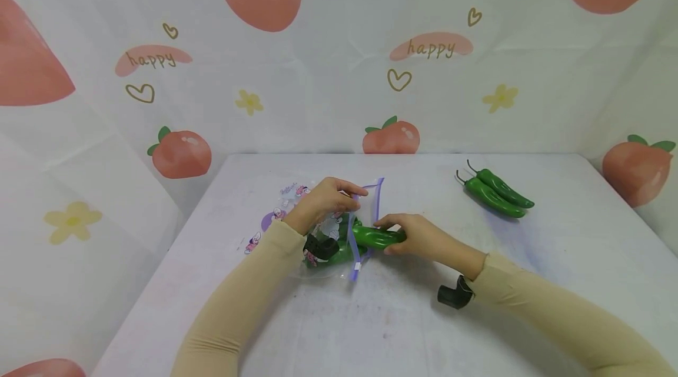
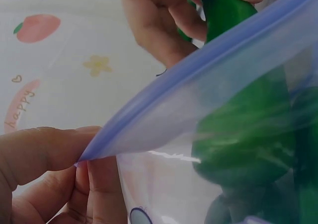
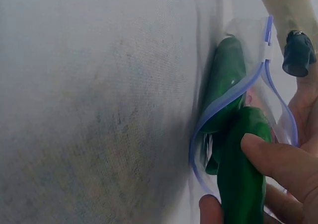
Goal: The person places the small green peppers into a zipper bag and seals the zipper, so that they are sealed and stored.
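Observation:
A clear zip bag [image 2: 149, 184] with a purple zip edge and cartoon prints lies on the table, its mouth open to the right. My left hand [image 1: 327, 199] pinches the upper edge of that mouth between thumb and fingers. With my right hand [image 1: 421, 237] I grip a green pepper [image 1: 375, 237] by one end, and its other end reaches into the mouth. More green peppers [image 3: 228, 70] lie inside the bag, partly hidden behind the plastic and the held pepper. The white zip slider [image 1: 357, 266] sits at the near end of the purple edge.
Two green peppers [image 1: 495, 194] with long stems lie side by side at the table's back right. A white cloth [image 1: 328, 94] with peach prints hangs behind the table [image 1: 371, 330]. Each wrist bears a black camera mount [image 1: 455, 294].

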Demonstrator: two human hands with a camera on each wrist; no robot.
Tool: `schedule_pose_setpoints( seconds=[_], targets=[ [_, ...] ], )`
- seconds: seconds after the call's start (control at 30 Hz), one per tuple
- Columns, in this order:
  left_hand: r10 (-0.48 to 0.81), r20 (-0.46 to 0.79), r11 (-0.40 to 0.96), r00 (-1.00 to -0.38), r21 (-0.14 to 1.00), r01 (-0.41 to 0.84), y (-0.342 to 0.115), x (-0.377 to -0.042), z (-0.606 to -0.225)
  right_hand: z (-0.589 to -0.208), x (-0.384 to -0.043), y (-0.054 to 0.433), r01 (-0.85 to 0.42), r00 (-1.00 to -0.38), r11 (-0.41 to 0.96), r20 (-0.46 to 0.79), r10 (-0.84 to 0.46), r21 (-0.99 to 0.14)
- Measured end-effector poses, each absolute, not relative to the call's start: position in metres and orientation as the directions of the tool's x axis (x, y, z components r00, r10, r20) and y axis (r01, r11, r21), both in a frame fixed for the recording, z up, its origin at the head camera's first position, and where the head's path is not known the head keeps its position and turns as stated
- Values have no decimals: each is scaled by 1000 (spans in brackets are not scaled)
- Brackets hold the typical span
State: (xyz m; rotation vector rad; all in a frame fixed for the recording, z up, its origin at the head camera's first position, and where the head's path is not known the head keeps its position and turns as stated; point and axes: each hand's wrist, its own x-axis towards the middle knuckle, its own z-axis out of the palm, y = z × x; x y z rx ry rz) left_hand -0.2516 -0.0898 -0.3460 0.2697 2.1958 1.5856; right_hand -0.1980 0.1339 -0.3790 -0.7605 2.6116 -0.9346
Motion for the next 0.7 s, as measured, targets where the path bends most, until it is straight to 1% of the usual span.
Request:
schedule_pose_setpoints(
  seconds=[0.13,0.27,0.7],
  targets=[
    [390,-215,332,-895,940,-81,-90,-252,-347,-379,-201,131,-348,-844,653,-78,-530,-673],
    [392,-214,327,-895,941,-81,-90,-252,-347,-381,-202,129,-337,-852,655,-77,-518,-676],
    [399,-206,323,-894,944,-73,-90,-253,-348,-380,-205,136,-357,-855,634,-34,-518,-686]
  ],
)
